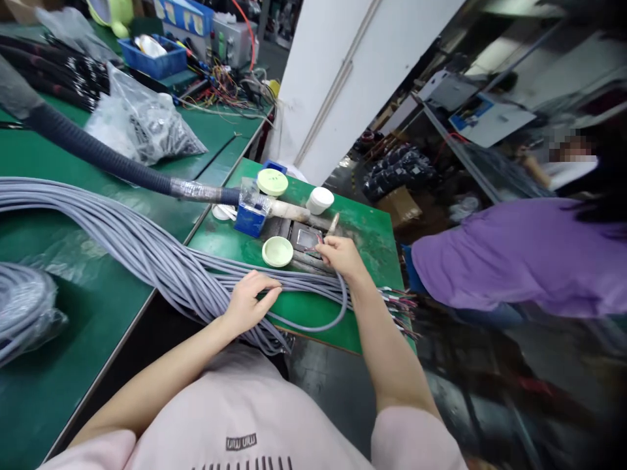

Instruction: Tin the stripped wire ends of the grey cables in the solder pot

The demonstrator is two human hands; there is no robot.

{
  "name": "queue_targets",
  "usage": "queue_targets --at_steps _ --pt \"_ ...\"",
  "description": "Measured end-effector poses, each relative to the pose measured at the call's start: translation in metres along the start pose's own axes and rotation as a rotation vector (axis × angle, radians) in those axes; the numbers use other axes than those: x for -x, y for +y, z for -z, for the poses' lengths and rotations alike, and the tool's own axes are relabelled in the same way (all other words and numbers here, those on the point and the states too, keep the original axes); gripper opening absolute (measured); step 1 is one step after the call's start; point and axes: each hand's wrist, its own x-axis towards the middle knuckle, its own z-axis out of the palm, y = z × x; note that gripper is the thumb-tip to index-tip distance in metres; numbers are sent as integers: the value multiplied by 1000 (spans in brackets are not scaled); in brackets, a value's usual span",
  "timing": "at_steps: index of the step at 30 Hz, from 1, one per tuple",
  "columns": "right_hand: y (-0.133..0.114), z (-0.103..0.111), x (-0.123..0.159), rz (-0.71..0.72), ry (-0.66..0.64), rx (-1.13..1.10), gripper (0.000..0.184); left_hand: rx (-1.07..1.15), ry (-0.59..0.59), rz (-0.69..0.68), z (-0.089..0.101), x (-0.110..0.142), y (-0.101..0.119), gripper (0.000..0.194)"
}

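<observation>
My right hand (345, 256) pinches the end of a grey cable (341, 303), which loops down and back to the left. Thin coloured wires (316, 244) stick out of that end, over a small square metal pot (308, 237) with a silvery surface. Whether the wires touch that surface I cannot tell. My left hand (251, 299) lies on a thick bundle of grey cables (196, 271), thumb apart from the fingers. A pale green dish (277, 251) stands just left of the pot. The bundle's stripped ends (399, 301) fan out at the right.
A dark flexible hose (112, 160) reaches in from the left to a blue box (251, 219). Round lids (272, 182) and a white jar (321, 200) stand behind. A plastic bag (147, 124) lies on the long bench. Someone in purple (519, 258) is at the right.
</observation>
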Motion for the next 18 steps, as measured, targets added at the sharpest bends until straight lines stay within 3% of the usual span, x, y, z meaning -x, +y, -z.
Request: queue_targets --at_steps 3,7,18 --pt "23 6 -22 -54 10 54 25 -76 -45 -100 -1 2 -3 13" --pt "43 5 -42 -102 14 124 23 -93 -47 -120 -4 1 -3 13" --pt "65 0 -71 -148 8 281 21 -99 -56 -127 -3 0 -5 10"
